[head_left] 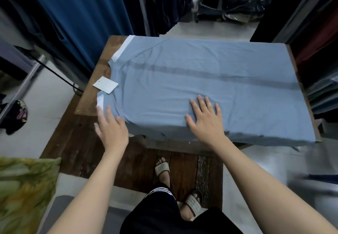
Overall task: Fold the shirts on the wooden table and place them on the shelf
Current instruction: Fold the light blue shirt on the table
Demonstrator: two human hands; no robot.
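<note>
A clothing shop or its stockroom is suggested. Dark and blue hanging garments (76,14) are crowded along the left and far sides, and folded clothes (322,94) are stacked in layers at the right edge. Plastic-wrapped bundles (243,1) are heaped on the floor at the back. A white paper tag (105,84) is seen at the collar of a light blue shirt (201,80) spread over a wooden table (89,98)

Nothing in the view can be read: no lettering, number or brand name. The white hang tag (105,84) by the collar of the light blue shirt (201,80), left of centre, shows a plain face (any print there is too blurred to make out). The white stripes (161,191) on the black shorts (157,215), bottom centre, carry no words.
</note>
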